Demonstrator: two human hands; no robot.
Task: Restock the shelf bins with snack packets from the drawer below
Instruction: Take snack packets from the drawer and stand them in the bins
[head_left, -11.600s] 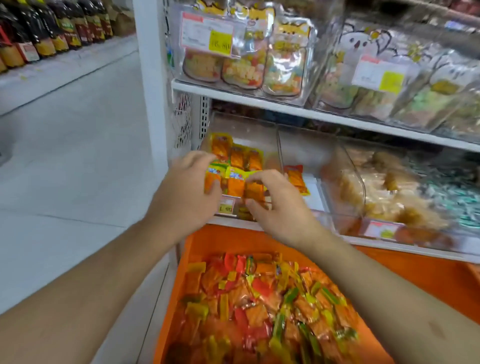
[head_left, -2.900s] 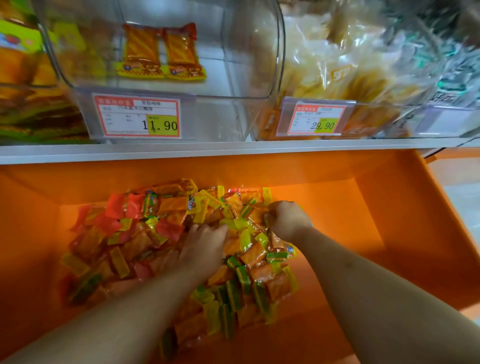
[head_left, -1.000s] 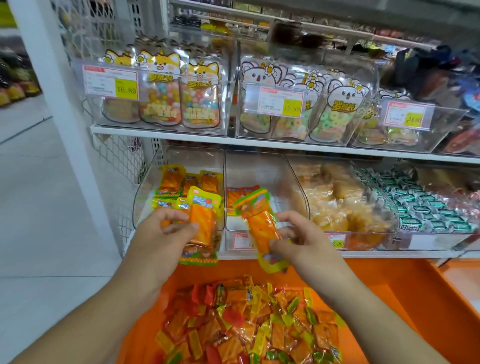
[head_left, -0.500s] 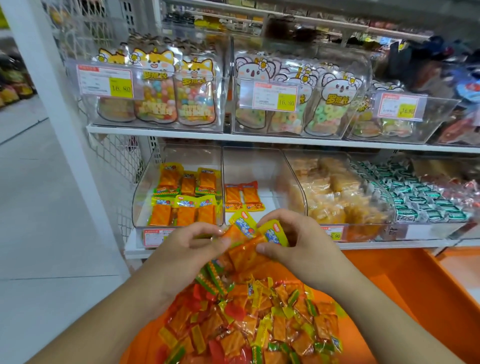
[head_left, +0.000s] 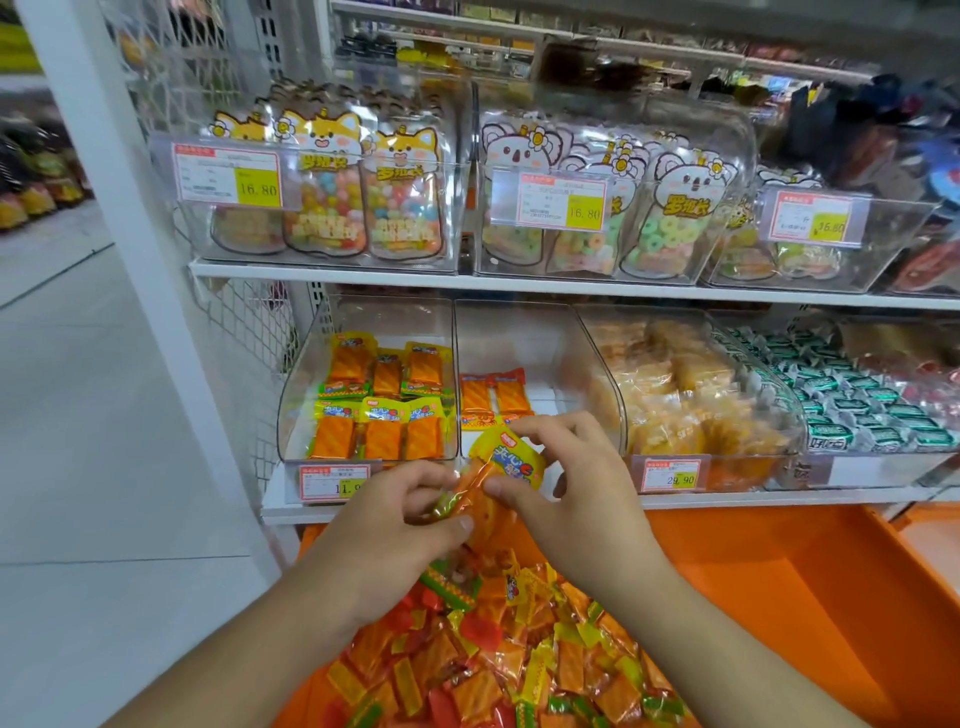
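Both hands meet above the drawer (head_left: 810, 597): left hand (head_left: 395, 525) and right hand (head_left: 566, 493) pinch one bunch of packets (head_left: 506, 462) (count unclear); left bin (head_left: 291, 415) shows six, middle bin (head_left: 524, 332) two.

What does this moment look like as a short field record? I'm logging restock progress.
left hand: grips a bunch of snack packets
right hand: pinches the yellow-topped packet
hands' position: above the orange drawer, in front of the lower shelf
left bin: two rows of yellow-topped orange packets
middle bin: two red-topped packets, mostly bare
drawer: heaped with mixed loose packets
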